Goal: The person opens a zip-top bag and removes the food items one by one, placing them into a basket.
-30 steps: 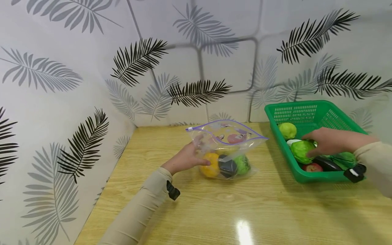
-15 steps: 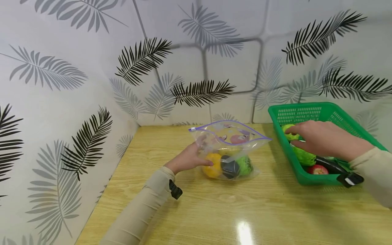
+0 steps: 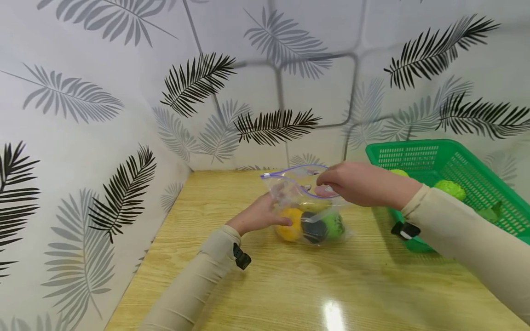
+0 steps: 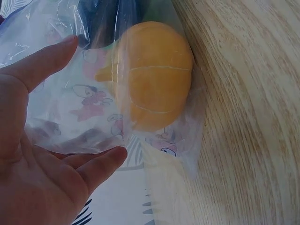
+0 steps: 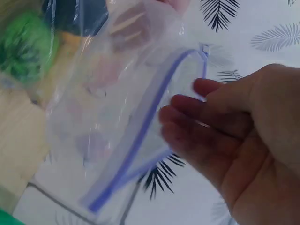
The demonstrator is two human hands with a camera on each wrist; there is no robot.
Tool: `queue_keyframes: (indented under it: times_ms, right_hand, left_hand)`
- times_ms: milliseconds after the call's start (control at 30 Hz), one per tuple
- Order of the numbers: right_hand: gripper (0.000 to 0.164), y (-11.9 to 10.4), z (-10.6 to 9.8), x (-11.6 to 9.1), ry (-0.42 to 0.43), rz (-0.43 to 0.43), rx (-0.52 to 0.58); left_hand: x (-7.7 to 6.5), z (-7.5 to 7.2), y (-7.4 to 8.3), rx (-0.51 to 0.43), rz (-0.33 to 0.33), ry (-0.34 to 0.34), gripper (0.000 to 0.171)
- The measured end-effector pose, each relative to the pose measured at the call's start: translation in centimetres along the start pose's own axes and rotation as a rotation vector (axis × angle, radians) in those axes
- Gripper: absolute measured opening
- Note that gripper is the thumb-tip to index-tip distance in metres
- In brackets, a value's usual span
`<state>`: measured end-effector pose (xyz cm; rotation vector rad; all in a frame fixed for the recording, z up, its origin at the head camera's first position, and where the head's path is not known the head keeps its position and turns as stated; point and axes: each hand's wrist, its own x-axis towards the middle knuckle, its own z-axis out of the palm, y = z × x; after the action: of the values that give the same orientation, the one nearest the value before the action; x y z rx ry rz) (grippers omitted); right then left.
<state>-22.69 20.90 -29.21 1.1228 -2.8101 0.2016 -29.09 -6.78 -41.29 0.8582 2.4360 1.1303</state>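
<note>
L sleeve (image 3: 188, 285) & R sleeve (image 3: 463, 239): beige, long, creased. L wristband (image 3: 242, 256) blk; R wristband (image 3: 405, 230) blk w/ whitish patch.

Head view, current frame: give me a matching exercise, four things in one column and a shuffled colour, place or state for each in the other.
Column one:
1. bag
2. basket
3. left hand
4. right hand

Column two:
A. gripping the bag's side
B. clear, with a purple rim
C. at the bag's open mouth
D. green, with holes in its walls

Pairs: 1-B, 2-D, 3-A, 4-C
</note>
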Motion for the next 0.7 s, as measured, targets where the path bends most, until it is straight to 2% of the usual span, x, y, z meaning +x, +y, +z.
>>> queue_keyframes:
  times_ms: [233, 367, 467, 600, 700]
  right_hand:
    - [0.029, 1.2, 2.7, 3.6, -0.243, -0.039, 0.041]
    - [0.024, 1.8, 4.3, 4.9, -0.355, -0.032, 0.037]
    - [0.022, 1.8, 5.1, 5.5, -0.435, 0.006, 0.04]
    - [0.028, 1.5, 5.7, 5.9, -0.509, 0.061, 0.075]
    - [0.03, 1.4, 5.8, 6.2, -0.525, 0.057, 0.114]
  left_hand:
    - [0.1, 0.3, 0.1, 0.024, -0.004, -0.012, 0.11]
    - [0.0, 0.4, 0.1, 0.027, 0.0, -0.019, 0.109]
    - [0.0, 0.4, 0.1, 0.039, 0.008, -0.02, 0.109]
    - [0.0, 0.3, 0.0, 0.054, 0.001, -0.021, 0.11]
    - [0.1, 0.4, -0.2, 0.067, -0.008, -0.015, 0.11]
